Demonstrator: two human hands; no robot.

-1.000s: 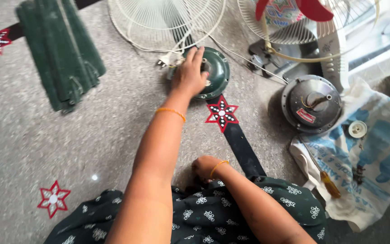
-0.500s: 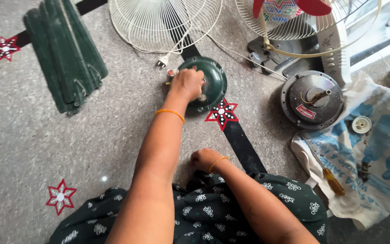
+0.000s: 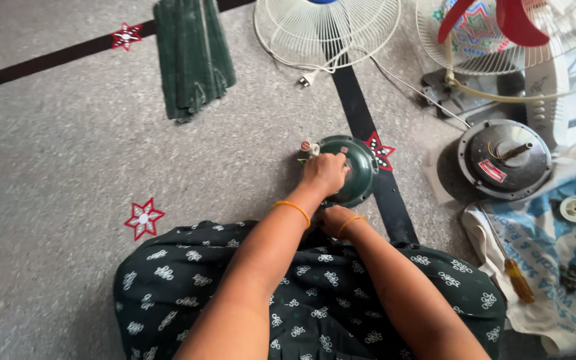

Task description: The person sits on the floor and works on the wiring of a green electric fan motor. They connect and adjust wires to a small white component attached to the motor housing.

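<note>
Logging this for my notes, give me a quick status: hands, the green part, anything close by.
Left hand gripping the green round motor housing from above. Right hand against its near edge. White plug and cord lie apart; green blades further off.

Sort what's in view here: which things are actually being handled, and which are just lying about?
In hand:
- left hand, resting on top of the green fan motor housing
- right hand, at the housing's near edge

Lying about:
- green fan blades
- white fan guard
- white plug
- grey fan motor
- screwdriver on the printed sack
</note>
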